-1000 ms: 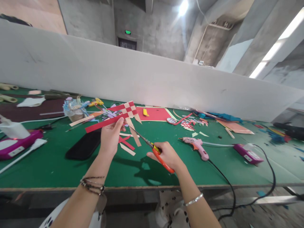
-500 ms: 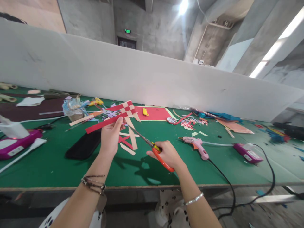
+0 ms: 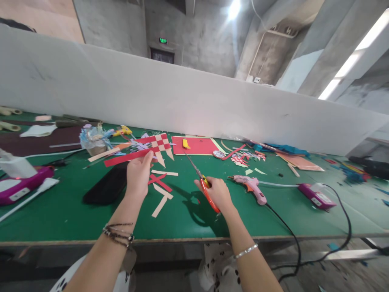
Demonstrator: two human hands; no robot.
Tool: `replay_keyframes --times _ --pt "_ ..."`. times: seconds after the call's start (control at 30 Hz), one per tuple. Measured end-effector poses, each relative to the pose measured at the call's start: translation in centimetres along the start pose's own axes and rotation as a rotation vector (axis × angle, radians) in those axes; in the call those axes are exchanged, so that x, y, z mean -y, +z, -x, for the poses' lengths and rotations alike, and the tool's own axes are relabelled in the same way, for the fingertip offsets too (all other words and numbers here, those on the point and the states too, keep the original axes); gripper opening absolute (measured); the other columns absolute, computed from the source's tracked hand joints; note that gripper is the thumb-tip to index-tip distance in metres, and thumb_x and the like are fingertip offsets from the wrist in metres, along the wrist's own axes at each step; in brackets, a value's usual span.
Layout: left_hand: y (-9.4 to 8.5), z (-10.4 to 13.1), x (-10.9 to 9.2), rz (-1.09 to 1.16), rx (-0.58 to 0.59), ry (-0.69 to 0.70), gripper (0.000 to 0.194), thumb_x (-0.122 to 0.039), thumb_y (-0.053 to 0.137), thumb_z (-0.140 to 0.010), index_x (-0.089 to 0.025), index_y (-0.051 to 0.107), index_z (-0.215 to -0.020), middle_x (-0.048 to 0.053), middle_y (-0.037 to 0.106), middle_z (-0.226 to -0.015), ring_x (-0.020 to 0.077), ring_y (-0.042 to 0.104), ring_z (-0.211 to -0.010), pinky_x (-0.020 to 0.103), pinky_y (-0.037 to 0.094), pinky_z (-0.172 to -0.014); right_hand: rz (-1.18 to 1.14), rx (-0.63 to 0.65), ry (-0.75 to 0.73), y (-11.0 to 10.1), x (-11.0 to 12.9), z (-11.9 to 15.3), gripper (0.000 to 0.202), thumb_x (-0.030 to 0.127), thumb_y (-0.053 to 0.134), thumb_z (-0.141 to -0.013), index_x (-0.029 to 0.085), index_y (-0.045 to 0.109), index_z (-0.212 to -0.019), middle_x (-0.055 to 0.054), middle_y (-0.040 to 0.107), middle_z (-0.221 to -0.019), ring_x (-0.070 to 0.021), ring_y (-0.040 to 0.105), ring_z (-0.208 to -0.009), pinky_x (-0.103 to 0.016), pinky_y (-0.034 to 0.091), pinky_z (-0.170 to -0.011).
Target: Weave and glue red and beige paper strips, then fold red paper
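Observation:
My left hand (image 3: 138,172) pinches a woven paper piece (image 3: 161,142) of red and cream strips in a checkered pattern. Two long red tails reach left from it, and cream ends with pointed tips hang below. In my right hand (image 3: 215,192) is a pair of scissors (image 3: 207,196) with red-orange handles, blades pointing up and away, apart from the paper. On the green table below lie cut cream strips (image 3: 159,207) and crossed red strips (image 3: 161,182). Beneath my left hand sits a black flat object (image 3: 106,186).
A pink glue gun (image 3: 251,186) lies at right, its cord running to a purple power strip (image 3: 317,196). Farther back are a red sheet (image 3: 200,146) with a yellow object (image 3: 185,143), and paper scraps (image 3: 240,160). A white partition (image 3: 194,101) runs behind the table.
A cream strip has come off the woven piece and now lies on the table. The scissors have moved right, away from the paper, and my left hand has shifted slightly left.

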State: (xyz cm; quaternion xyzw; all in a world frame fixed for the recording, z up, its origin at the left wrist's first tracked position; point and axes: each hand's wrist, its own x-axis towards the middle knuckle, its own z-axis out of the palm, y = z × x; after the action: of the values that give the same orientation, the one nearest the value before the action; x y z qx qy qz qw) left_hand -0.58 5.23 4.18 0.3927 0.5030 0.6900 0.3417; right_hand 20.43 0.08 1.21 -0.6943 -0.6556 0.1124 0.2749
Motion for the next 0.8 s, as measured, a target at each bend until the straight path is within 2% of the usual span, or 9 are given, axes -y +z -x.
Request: replay_keyframes --times 0.13,0.23,0.27,0.33,0.37,0.43,0.5,0.63,0.8 --pt "0.2 0.3 0.0 -0.020 0.094 0.053 0.019 -0.037 0.060 -0.069 -0.019 0.060 -0.068 0.006 0.064 -0.069 0.0221 0.061 -0.075 0.035 0.048 -0.074 -0.330 -0.024 -0.013 0.3 -0.2 0.0 0.049 0.063 0.044 -0.072 0.019 0.034 -0.051 0.005 0.032 -0.047 -0.0070 0.027 -0.045 -0.020 0.023 -0.044" --pt "0.4 1.2 -0.5 -0.096 0.164 0.226 0.014 -0.033 0.057 -0.073 -0.019 0.058 -0.075 0.004 0.063 -0.074 0.0192 0.061 -0.072 0.033 0.048 -0.073 -0.725 0.052 0.054 0.7 0.2 0.2 0.048 0.066 0.041 -0.072 0.021 0.032 -0.057 0.007 0.030 -0.048 -0.0061 0.027 -0.040 -0.020 0.024 -0.039" --pt "0.4 1.6 -0.7 -0.147 0.170 0.331 0.011 -0.031 0.057 -0.073 -0.020 0.057 -0.076 0.004 0.063 -0.076 0.0184 0.060 -0.073 0.032 0.048 -0.074 -0.835 0.083 0.080 0.8 0.5 0.3 0.048 0.066 0.041 -0.073 0.021 0.033 -0.058 0.007 0.031 -0.047 -0.0060 0.028 -0.038 -0.021 0.025 -0.038" --pt "0.4 2.3 -1.2 -0.300 0.195 0.627 0.005 -0.025 0.058 -0.074 -0.021 0.057 -0.076 0.003 0.063 -0.081 0.0180 0.059 -0.079 0.032 0.045 -0.076 -0.992 0.117 0.074 0.9 1.0 0.5 0.047 0.066 0.041 -0.073 0.021 0.034 -0.060 0.007 0.034 -0.046 -0.0057 0.029 -0.036 -0.020 0.026 -0.036" --pt "0.4 2.6 -1.3 -0.398 0.220 0.800 0.001 -0.023 0.058 -0.074 -0.021 0.058 -0.075 0.003 0.063 -0.083 0.0182 0.058 -0.083 0.032 0.043 -0.079 -1.044 0.112 0.038 0.9 1.3 0.5 0.047 0.065 0.042 -0.073 0.021 0.035 -0.060 0.006 0.037 -0.046 -0.0054 0.031 -0.036 -0.020 0.027 -0.037" --pt "0.4 3.0 -1.4 -0.593 0.273 1.138 0.006 -0.018 0.056 -0.077 -0.023 0.059 -0.074 0.003 0.064 -0.088 0.0184 0.057 -0.090 0.033 0.040 -0.084 -1.111 0.085 -0.046 0.9 1.7 0.4 0.044 0.062 0.043 -0.074 0.020 0.038 -0.061 0.004 0.045 -0.050 -0.0051 0.034 -0.037 -0.020 0.029 -0.037" --pt "0.5 3.3 -1.2 -0.681 0.271 1.334 0.010 -0.015 0.057 -0.077 -0.024 0.060 -0.073 0.002 0.065 -0.093 0.0181 0.056 -0.096 0.034 0.036 -0.089 -1.161 0.058 -0.088 0.9 1.8 0.3 0.040 0.058 0.047 -0.074 0.019 0.041 -0.064 0.002 0.051 -0.057 -0.0050 0.037 -0.038 -0.021 0.030 -0.038" --pt "0.8 3.9 -0.5 -0.717 0.218 1.467 0.010 -0.016 0.060 -0.077 -0.025 0.060 -0.071 0.001 0.064 -0.098 0.0182 0.052 -0.101 0.037 0.029 -0.096 -1.255 0.015 -0.056 0.9 1.8 0.0 0.036 0.044 0.062 -0.066 0.021 0.035 -0.064 0.006 0.048 -0.056 -0.0045 0.038 -0.039 -0.021 0.033 -0.041" --pt "1.1 4.3 0.4 -0.789 0.342 1.500 0.013 -0.016 0.057 -0.078 -0.026 0.063 -0.084 0.003 0.063 -0.103 0.0177 0.050 -0.103 0.031 0.033 -0.094 -1.243 0.009 -0.068 0.5 2.5 0.3 0.035 0.036 0.064 -0.066 0.022 0.031 -0.066 0.010 0.040 -0.049 -0.0047 0.039 -0.040 -0.020 0.034 -0.043"
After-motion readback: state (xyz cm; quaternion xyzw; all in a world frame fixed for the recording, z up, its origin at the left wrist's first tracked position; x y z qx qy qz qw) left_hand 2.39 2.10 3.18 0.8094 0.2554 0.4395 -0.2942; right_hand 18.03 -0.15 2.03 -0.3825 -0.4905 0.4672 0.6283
